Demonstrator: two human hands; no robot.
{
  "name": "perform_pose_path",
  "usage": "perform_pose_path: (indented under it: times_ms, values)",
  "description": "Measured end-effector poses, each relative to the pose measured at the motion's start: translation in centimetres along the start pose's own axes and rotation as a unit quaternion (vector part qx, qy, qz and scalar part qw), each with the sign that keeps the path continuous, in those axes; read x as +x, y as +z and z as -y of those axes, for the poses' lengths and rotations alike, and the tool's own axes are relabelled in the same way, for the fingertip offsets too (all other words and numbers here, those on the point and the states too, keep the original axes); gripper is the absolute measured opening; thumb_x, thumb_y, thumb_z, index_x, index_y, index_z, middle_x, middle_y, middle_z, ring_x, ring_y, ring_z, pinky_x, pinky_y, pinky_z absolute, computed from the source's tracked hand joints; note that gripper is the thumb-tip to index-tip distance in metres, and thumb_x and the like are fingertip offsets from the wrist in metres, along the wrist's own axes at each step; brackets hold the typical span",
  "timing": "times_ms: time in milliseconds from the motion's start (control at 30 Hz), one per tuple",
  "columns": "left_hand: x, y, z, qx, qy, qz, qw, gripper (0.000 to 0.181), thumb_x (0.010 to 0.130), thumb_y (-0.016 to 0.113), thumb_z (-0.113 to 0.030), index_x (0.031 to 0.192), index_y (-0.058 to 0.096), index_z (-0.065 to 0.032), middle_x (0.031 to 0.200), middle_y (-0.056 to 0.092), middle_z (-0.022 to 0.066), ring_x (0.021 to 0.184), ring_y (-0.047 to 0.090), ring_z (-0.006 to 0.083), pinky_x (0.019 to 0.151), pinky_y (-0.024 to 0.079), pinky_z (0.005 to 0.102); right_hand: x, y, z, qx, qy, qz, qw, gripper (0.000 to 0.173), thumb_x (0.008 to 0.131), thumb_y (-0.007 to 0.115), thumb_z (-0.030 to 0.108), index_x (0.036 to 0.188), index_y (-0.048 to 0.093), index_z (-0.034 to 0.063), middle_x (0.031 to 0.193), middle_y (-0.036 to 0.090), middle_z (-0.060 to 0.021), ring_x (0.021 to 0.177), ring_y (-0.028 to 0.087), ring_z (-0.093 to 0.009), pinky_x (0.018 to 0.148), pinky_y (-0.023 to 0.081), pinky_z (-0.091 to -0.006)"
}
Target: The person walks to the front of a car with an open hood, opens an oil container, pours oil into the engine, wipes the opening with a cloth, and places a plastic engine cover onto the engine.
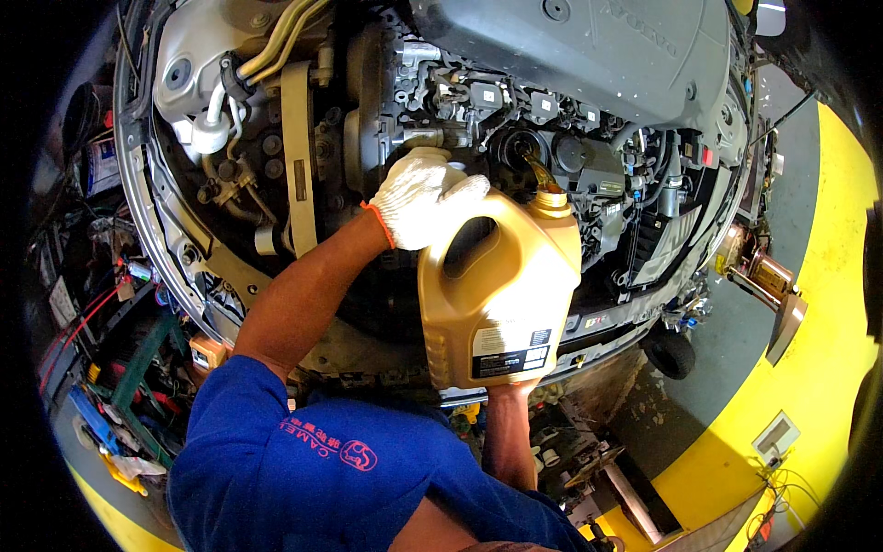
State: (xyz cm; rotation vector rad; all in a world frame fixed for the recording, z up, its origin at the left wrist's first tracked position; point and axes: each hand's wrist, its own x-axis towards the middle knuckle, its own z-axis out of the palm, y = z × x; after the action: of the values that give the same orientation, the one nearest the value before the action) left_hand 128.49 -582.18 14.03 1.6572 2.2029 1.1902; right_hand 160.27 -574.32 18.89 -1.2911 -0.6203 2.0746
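A gold plastic oil jug [441,303] is tipped over the engine bay, its neck pointing towards the engine. Amber oil [537,165] runs from the jug's mouth [550,200] into a round dark filler opening [514,146]. My left hand [421,196], in a white knitted glove with an orange cuff, grips the jug's top at the handle. Beneath the jug's base, my right hand [516,389] supports it; most of its fingers are hidden behind the jug. A label with writing covers the jug's lower face.
Ignition coils [545,105] line the engine beside a grey plastic Volvo engine cover [586,48]. A drive belt [299,159] runs at left. The car's front edge [600,321] curves below the jug. Tools and a green metal frame [141,366] crowd the left; a yellow floor strip [759,345] lies right.
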Motion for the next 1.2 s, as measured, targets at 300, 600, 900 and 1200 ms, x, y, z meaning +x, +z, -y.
perform_pose_path:
  times_ms: [300,600,900,1200]
  values:
    - [-0.2,0.0,0.0,-0.037,-0.032,0.01,0.999,0.017,0.088,0.066,-0.024,0.089,0.063,-0.0079,0.077,0.062,0.0139,0.072,0.062,0.0387,0.068,0.045,0.0519,0.0,1.6,0.3,-0.031,-0.023,0.023,0.999,0.057,0.105,0.045,0.04,0.144,0.051,-0.0002,0.134,0.063,-0.0189,0.115,0.066,-0.035,0.097,0.056,-0.0473]
    - [0.1,-0.2,-0.1,-0.04,-0.053,-0.003,0.998,0.032,0.097,0.053,-0.038,0.085,0.066,-0.012,0.073,0.064,0.0158,0.072,0.063,0.0397,0.066,0.045,0.0525,0.9,0.7,0.5,-0.002,-0.006,0.028,1.0,0.057,0.105,0.044,0.04,0.144,0.05,-0.0011,0.134,0.063,-0.02,0.115,0.066,-0.035,0.096,0.057,-0.0476]
    - [-0.5,-0.1,0.5,-0.039,-0.037,0.04,0.998,0.022,0.088,0.069,-0.022,0.102,0.069,-0.0053,0.095,0.071,0.0172,0.083,0.066,0.0378,0.075,0.051,0.0495,1.1,1.1,0.9,0.008,-0.005,0.016,1.0,0.055,0.106,0.042,0.037,0.145,0.049,-0.0013,0.134,0.062,-0.02,0.114,0.066,-0.035,0.095,0.058,-0.0479]
    - [0.6,-1.1,-0.1,-0.108,-0.14,0.1,0.979,0.016,0.09,0.067,-0.023,0.095,0.069,-0.0082,0.088,0.07,0.0169,0.077,0.065,0.0379,0.07,0.048,0.051,1.2,0.9,1.0,-0.05,-0.007,0.002,0.999,0.054,0.106,0.046,0.042,0.145,0.05,0.004,0.136,0.062,-0.0147,0.115,0.064,-0.031,0.098,0.055,-0.044]
